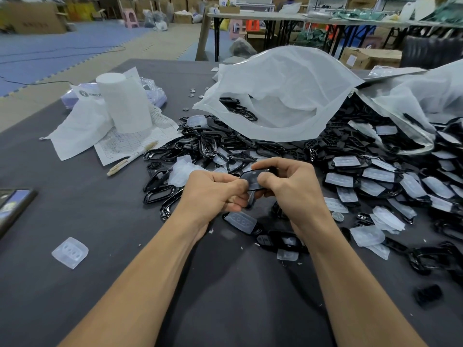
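At the centre of the head view, both hands meet over the dark grey cloth-covered table (75, 221). They hold a glossy black plastic key-fob shell (251, 180) clear of the heap, probably so its face can be checked or fitted. The left hand (211, 196) pinches the shell's lower end from 9 o'clock with curled fingers. The right hand (295, 191) clasps the upper end from 3 o'clock, thumb pressed on the shiny face. The grip from both ends steadies the small part.

The shell's broad face tilts up toward the camera. Its long axis seems to run from about 1 o'clock down to 7 o'clock, though the fingers hide both ends.

At 6 o'clock just below the hands lies a translucent white silicone button pad (241, 221), within easy reach. The pile of black plastic frames (200, 146) spreads at 11 o'clock, and the crumpled white plastic bag (283, 96) gapes at 12 o'clock.
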`<state>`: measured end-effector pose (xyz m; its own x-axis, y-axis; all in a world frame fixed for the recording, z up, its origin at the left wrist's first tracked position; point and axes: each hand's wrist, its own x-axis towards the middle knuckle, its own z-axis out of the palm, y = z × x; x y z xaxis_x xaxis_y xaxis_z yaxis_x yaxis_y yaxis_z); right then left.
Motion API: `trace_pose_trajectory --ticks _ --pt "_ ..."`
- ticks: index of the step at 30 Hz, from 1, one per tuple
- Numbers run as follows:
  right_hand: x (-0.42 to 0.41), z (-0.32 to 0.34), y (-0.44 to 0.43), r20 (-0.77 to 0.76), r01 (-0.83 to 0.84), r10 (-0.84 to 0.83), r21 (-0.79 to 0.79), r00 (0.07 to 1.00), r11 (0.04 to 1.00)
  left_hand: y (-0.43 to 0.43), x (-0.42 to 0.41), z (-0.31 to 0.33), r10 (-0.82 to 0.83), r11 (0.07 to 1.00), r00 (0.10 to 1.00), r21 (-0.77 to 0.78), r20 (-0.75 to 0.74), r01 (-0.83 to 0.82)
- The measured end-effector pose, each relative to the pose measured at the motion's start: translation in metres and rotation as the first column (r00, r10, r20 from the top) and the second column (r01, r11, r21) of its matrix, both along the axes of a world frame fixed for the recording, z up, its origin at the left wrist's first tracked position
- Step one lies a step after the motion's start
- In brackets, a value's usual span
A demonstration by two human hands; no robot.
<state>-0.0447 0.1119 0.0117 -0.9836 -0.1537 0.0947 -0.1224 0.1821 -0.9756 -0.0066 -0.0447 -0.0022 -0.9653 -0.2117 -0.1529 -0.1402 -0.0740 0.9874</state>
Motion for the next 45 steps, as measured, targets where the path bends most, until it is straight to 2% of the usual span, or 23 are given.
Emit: trace_pose_trajectory --ticks 11,18,23,28,34,39,45 --pt "0.001 0.001 -0.002 -0.025 -0.053 0.053 0.001 0.998 0.999 0.002 0.002 0.001 0.026 0.999 1.0 -0.035 -0.012 -0.026" --pt "-0.002 -0.001 0.0 0.008 -0.04 0.04 -0.014 0.999 0.999 0.002 0.001 0.002 0.004 0.999 1.0 0.038 -0.011 -0.004" --pt "-0.003 0.0 0.0 0.048 -0.011 0.016 -0.1 0.999 0.995 0.002 0.002 0.006 -0.033 0.997 0.999 0.064 -0.015 0.034" --pt "-0.002 0.0 0.001 0.057 -0.007 0.014 -0.121 0.998 0.993 0.003 0.001 0.005 -0.025 0.997 0.999 0.076 -0.03 0.027" --pt "0.0 0.001 0.0 0.06 -0.04 0.05 -0.153 0.997 0.987 0.005 0.001 0.001 0.02 1.0 0.998 -0.015 -0.064 -0.021" --pt "0.001 0.001 -0.001 0.069 -0.043 0.055 -0.164 0.996 0.986 0.005 -0.001 -0.001 0.045 0.999 0.998 0.006 -0.054 -0.045" --pt "0.0 -0.001 0.0 0.095 -0.076 0.093 -0.173 0.991 0.982 0.006 -0.002 -0.004 0.082 0.995 0.994 -0.048 -0.069 -0.086"
